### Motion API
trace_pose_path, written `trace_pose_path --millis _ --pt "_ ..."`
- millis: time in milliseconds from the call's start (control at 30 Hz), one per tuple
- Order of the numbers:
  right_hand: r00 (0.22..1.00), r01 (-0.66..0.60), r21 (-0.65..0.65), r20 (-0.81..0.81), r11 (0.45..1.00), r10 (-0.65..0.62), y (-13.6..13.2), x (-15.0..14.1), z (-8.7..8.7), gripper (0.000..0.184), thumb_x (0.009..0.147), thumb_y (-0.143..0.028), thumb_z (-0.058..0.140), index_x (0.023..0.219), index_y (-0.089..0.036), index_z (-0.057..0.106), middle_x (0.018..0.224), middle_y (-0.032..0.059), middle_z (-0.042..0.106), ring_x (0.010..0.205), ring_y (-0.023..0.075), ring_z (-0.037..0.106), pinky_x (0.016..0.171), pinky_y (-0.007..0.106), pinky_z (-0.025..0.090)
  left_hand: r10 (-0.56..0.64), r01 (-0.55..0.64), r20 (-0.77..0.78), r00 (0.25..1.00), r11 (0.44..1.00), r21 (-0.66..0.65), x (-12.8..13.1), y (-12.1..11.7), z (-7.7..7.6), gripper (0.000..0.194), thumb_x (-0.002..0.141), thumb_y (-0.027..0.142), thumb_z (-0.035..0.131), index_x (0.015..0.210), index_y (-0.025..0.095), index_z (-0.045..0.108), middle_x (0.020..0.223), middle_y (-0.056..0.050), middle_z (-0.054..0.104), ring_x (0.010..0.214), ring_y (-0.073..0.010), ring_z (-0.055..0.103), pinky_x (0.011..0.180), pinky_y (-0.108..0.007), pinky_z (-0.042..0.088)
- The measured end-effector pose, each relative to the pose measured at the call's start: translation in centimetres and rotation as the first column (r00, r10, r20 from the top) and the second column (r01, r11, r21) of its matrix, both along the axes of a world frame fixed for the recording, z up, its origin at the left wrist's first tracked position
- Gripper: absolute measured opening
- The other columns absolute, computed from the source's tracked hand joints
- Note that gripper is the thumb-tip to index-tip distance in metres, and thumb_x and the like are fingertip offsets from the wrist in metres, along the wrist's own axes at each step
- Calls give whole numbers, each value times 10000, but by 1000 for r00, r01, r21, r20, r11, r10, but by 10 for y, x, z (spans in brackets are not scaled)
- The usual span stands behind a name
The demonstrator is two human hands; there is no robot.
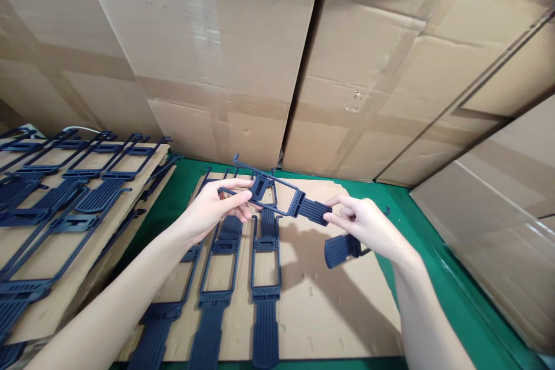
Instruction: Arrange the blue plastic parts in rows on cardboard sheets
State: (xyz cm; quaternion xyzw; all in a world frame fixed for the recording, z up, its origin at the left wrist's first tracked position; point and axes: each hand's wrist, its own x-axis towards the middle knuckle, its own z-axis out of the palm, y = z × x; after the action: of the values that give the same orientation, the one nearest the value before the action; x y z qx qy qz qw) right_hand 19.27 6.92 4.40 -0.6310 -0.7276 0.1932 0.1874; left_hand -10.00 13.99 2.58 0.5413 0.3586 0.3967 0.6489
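Observation:
A dark navy plastic frame [286, 195] with a hooked wire end and a ribbed tab is held tilted above the cardboard sheet. My left hand [221, 202] is closed on its slotted crosspiece at the hooked end. Thumb and fingers of my right hand [366, 222] pinch the tip of the ribbed tab. Just below that hand is a second ribbed tab [340, 251] of a similar part, partly hidden; I cannot tell whether the hand holds it. Beneath my hands, similar frames [266, 289] lie in columns on the cardboard sheet [321, 324].
At left, a stack of cardboard layers [125, 231] carries several more such frames [87, 202]. Large taped cardboard boxes [225, 58] wall off the back, and another box [498, 214] stands at right. The green table surface [437, 260] shows around the sheet.

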Motion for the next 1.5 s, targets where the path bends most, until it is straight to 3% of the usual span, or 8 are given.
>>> trace_pose_path --millis 133,333,767,900,1000,1200,1400,1500 --pt "993 -110 -99 -51 989 106 -5 -3 4 289 853 -450 543 830 -167 602 503 -59 367 487 90 337 490 230 230 93 -88 111 989 995 -50 3 0 -2 390 699 311 761 956 92 567 636 -50 665 554 -135 637 526 -207 541" --pt "973 -231 -223 -81 947 218 -11 -13 7 315 832 -456 583 738 -156 557 492 -60 421 470 67 363 479 211 247 151 -142 106 983 986 -86 5 2 -8 292 735 313 727 814 81 568 657 -86 672 534 -126 629 542 -205 545" --pt "946 -320 -214 -24 923 322 -14 -20 7 413 899 -445 480 614 -156 406 475 -50 376 466 60 284 486 216 216 110 -103 88 990 992 -80 7 -1 -7 308 742 326 724 862 79 586 691 -89 677 583 -138 644 585 -220 560" --pt "976 -219 -232 -42 948 215 -15 -17 11 389 900 -452 462 649 -155 484 517 -33 423 488 72 346 496 227 231 9 -4 92 996 998 -64 8 -4 -3 466 778 293 689 1178 99 548 946 -122 687 799 -182 674 764 -307 570" --pt "996 -73 -185 -61 980 63 -18 -11 16 438 905 -504 408 646 -155 463 550 -27 379 503 80 330 490 239 215 5 -5 48 999 1000 -9 8 -7 -1 557 778 279 684 1277 128 488 1146 -144 627 919 -208 652 809 -329 554" --pt "992 84 -135 -81 987 -96 -14 3 16 473 884 -563 371 640 -160 412 565 -20 327 514 89 294 482 241 204 -10 13 -41 999 998 67 7 -7 -2 427 797 309 652 1174 123 575 1093 -132 648 866 -180 645 790 -291 538" --pt "969 204 -102 161 974 -186 -3 20 4 472 887 -509 345 616 -156 500 566 33 470 540 135 431 498 250 251 -62 87 -152 986 983 164 7 -8 -3 315 822 363 615 1024 123 636 975 -113 684 861 -193 651 785 -289 520" --pt "963 181 -160 230 970 -142 -2 18 -3 430 876 -460 377 598 -166 522 603 46 524 571 148 468 515 254 270 -106 156 -232 967 966 206 9 -10 -2 301 843 357 586 1021 121 636 976 -109 685 865 -188 651 814 -293 506"
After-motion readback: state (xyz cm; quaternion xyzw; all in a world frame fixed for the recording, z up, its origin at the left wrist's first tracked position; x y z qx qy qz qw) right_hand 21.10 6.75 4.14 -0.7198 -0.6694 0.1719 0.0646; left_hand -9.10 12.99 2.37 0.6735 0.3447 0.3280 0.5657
